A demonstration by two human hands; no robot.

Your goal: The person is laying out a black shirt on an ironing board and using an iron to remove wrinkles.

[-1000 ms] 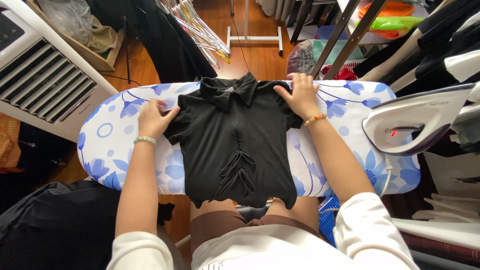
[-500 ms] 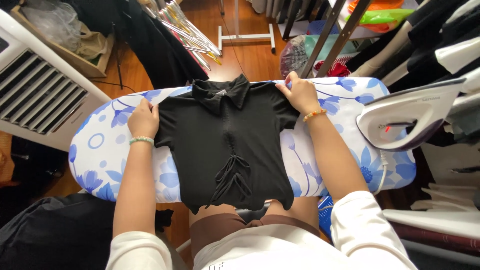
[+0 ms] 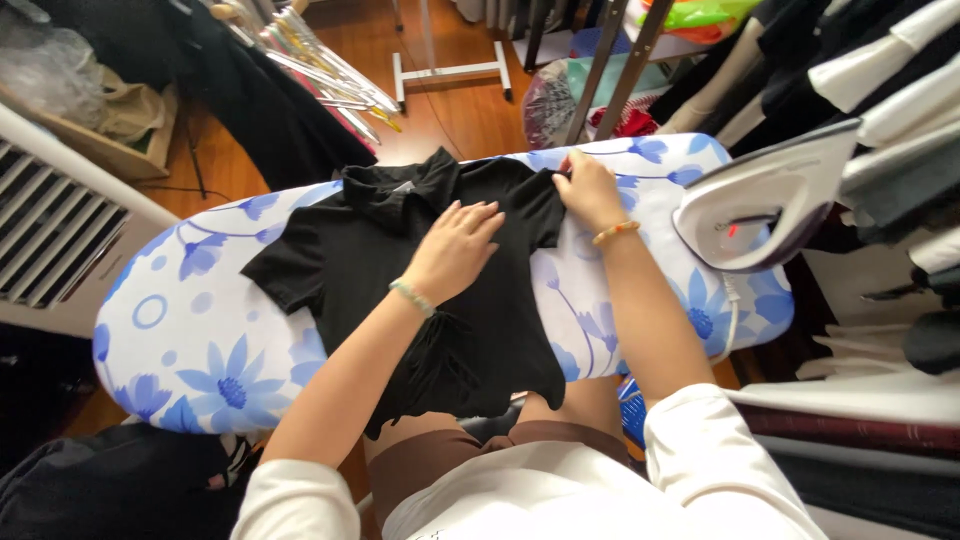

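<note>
Both my hands rest on the black shirt, mid-frame on the floral ironing board: left hand flat, fingers spread; right hand apparently pinching the sleeve edge. The iron stands right.

Black collared shirt spread flat mid-frame on blue-flowered ironing board. Left hand palm down on shirt chest, fingers spread. Right hand pinches sleeve edge, upper centre-right. White iron stands upright at board's right end. Hangers on wooden floor, upper left.
</note>
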